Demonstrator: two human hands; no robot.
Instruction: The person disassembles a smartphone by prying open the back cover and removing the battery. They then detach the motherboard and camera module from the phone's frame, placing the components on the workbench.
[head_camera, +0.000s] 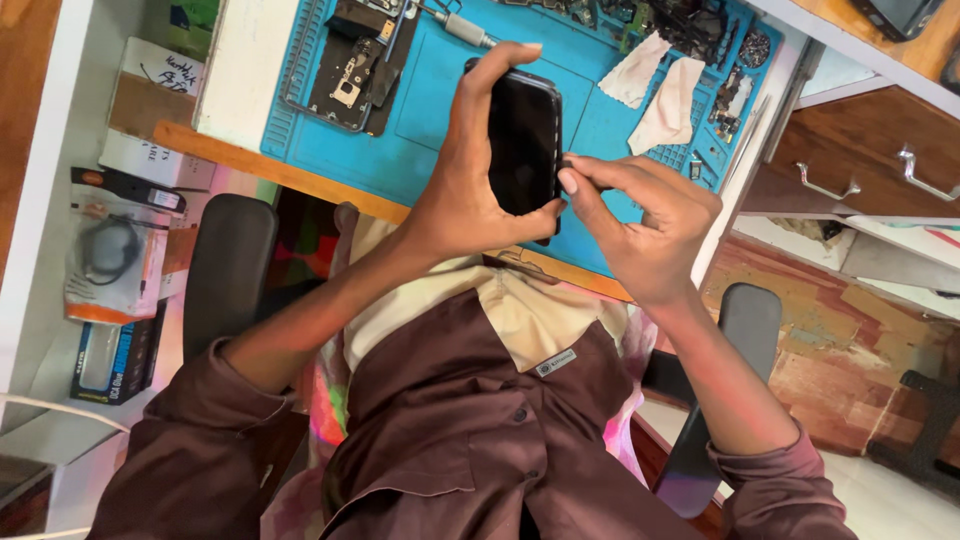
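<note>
Over the tabletop (235, 70), at its near edge: blue work mat (440, 100) covers most of it, phone held above the mat, not resting on it. Opened phone body (350, 75) lies at the mat's far left, two crumpled cloths (655, 85) at the far right, a clutter of small parts (735, 90) beside them, too small to tell apart. Left hand (465, 185) is clamped on the black phone (525, 140): fingers over the far end, thumb under the near end, dark glass facing the camera. Right hand (640, 225) has thumb and forefinger pinched together at the phone's right edge, low down; something small may be between them, cannot tell. Judgement: this is fine work on the side edge. To do it well, keep the left grip firm but off the glass centre, brace the right wrist or heel against the left hand so the pinch doesn't skate, work straight into the edge rather than at an angle, and stay over the mat so anything dropped lands there and not in the lap.
</note>
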